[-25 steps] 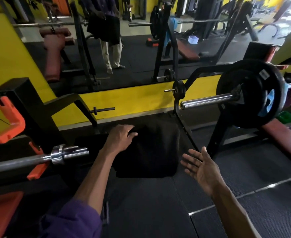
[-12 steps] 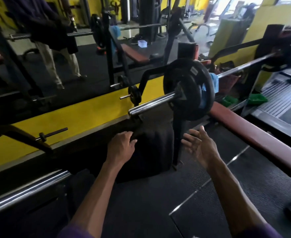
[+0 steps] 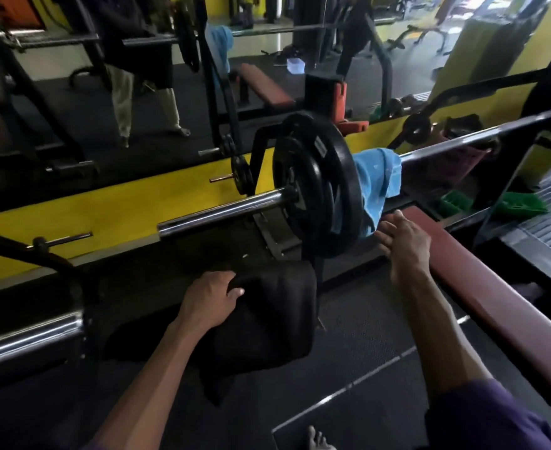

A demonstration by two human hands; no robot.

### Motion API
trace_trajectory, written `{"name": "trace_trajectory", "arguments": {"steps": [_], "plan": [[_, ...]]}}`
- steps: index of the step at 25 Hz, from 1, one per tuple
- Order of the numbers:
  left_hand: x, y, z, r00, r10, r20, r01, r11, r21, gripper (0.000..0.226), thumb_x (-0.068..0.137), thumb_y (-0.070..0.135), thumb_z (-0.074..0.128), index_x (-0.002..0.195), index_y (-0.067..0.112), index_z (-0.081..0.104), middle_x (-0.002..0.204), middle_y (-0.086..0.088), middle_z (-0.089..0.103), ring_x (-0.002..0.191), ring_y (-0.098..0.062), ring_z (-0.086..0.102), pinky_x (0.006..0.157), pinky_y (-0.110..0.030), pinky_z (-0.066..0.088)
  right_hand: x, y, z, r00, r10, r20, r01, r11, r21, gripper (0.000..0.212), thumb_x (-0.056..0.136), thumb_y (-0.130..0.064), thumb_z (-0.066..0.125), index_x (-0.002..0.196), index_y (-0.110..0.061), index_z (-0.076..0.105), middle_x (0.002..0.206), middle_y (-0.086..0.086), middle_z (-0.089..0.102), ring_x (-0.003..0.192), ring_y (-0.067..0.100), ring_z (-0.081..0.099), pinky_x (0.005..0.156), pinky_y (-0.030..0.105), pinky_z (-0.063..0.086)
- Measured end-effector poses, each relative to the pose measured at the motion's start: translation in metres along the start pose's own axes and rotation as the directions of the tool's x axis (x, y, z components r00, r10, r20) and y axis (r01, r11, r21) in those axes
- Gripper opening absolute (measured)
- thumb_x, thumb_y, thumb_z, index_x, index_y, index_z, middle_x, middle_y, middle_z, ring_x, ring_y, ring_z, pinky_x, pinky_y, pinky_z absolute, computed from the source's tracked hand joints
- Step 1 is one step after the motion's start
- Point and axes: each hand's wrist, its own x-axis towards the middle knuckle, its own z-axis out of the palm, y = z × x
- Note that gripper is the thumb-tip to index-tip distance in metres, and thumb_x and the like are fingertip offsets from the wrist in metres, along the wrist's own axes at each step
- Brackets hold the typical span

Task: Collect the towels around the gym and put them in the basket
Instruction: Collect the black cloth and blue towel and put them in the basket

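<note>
Left hand (image 3: 211, 297) clamped on the black towel (image 3: 267, 319), which hangs limp below the fist. Right hand (image 3: 404, 241), fingers spread and empty, reaches the blue towel (image 3: 378, 180) draped over the barbell (image 3: 446, 147) just above its fingertips. Soft and light, I'd say; pinch the hanging fold. Pale blue, rumpled.

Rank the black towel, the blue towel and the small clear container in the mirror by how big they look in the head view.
1. black towel, though it is nearest the camera
2. blue towel
3. clear container, far off in the mirror
</note>
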Motion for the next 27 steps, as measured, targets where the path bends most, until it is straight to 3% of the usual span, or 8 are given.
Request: {"name": "trace_trajectory", "arguments": {"steps": [4,7,10,14,18,22,25,27], "plan": [[0.016,0.036,0.018,0.99,-0.137,-0.017,0.137,0.99,-0.019,0.023,0.093,0.042,0.062,0.086,0.02,0.059,0.081,0.003,0.062,0.082,-0.023,0.066,0.067,-0.033,0.051,0.1,0.001,0.011,0.996,0.044,0.084,-0.022,0.968,-0.248,0.021,0.096,-0.033,0.065,0.101,-0.013,0.068,0.089,0.006,0.068,0.069,0.015,0.063,0.058,0.032,0.05],[0.02,0.05,0.028,0.977,-0.207,-0.046,0.206,0.978,-0.019,0.028,0.091,0.046,0.062,0.083,0.02,0.059,0.079,0.001,0.061,0.081,-0.023,0.064,0.066,-0.033,0.046,0.156,-0.001,0.034,0.996,-0.031,0.088,0.074,0.837,-0.542,0.046,0.091,-0.042,0.068,0.123,-0.008,0.067,0.12,0.016,0.07,0.106,0.027,0.066,0.091,0.035,0.049],[0.021,0.055,0.03,0.96,-0.259,-0.106,0.268,0.96,0.081,0.035,0.089,0.051,0.063,0.087,0.016,0.065,0.085,-0.006,0.064,0.087,-0.026,0.062,0.07,-0.033,0.04,0.19,-0.001,0.058,0.993,-0.032,0.116,0.09,0.834,-0.544,0.069,0.09,-0.044,0.068,0.146,-0.011,0.046,0.142,0.014,0.056,0.13,0.032,0.054,0.098,0.031,0.041],[0.018,0.062,0.032,0.921,-0.371,-0.119,0.358,0.927,-0.115,0.035,0.089,0.044,0.066,0.076,0.011,0.061,0.07,-0.002,0.064,0.07,-0.022,0.062,0.065,-0.038,0.05,0.218,0.015,0.08,0.998,0.014,0.063,0.019,0.864,-0.502,0.079,0.086,-0.039,0.07,0.151,-0.016,0.032,0.145,0.018,0.052,0.129,0.033,0.055,0.106,0.035,0.044],[0.01,0.06,0.033,0.893,-0.416,-0.173,0.394,0.907,-0.148,0.033,0.09,0.039,0.066,0.081,0.008,0.064,0.075,-0.005,0.068,0.074,-0.026,0.065,0.069,-0.043,0.052,0.229,0.022,0.077,0.999,-0.047,-0.012,0.036,0.876,-0.48,0.054,0.087,-0.029,0.062,0.137,-0.016,0.046,0.134,0.017,0.059,0.119,0.034,0.06,0.104,0.038,0.047],[-0.012,0.052,0.032,0.856,-0.474,-0.205,0.438,0.877,-0.195,0.029,0.09,0.037,0.067,0.08,0.009,0.065,0.072,-0.003,0.067,0.072,-0.024,0.065,0.067,-0.041,0.053,0.21,0.026,0.042,0.987,-0.158,0.018,0.137,0.785,-0.604,0.043,0.094,-0.031,0.055,0.128,-0.005,0.063,0.132,0.023,0.062,0.124,0.037,0.057,0.103,0.037,0.042],[-0.036,0.041,0.033,0.82,-0.522,-0.235,0.476,0.85,-0.224,0.029,0.089,0.036,0.068,0.076,0.01,0.064,0.07,-0.003,0.066,0.07,-0.025,0.064,0.066,-0.04,0.053,0.172,0.035,0.013,0.986,-0.169,0.0,0.141,0.822,-0.551,0.04,0.091,-0.032,0.054,0.108,0.0,0.071,0.108,0.024,0.07,0.102,0.032,0.064,0.092,0.042,0.049],[-0.056,0.032,0.034,0.791,-0.562,-0.244,0.5,0.822,-0.272,0.027,0.089,0.035,0.068,0.079,0.009,0.066,0.074,-0.004,0.068,0.073,-0.026,0.065,0.069,-0.041,0.054,0.134,0.044,0.0,0.991,-0.135,-0.001,0.118,0.869,-0.481,0.032,0.088,-0.029,0.053,0.09,-0.002,0.07,0.083,0.014,0.064,0.081,0.023,0.057,0.075,0.036,0.046]]}}
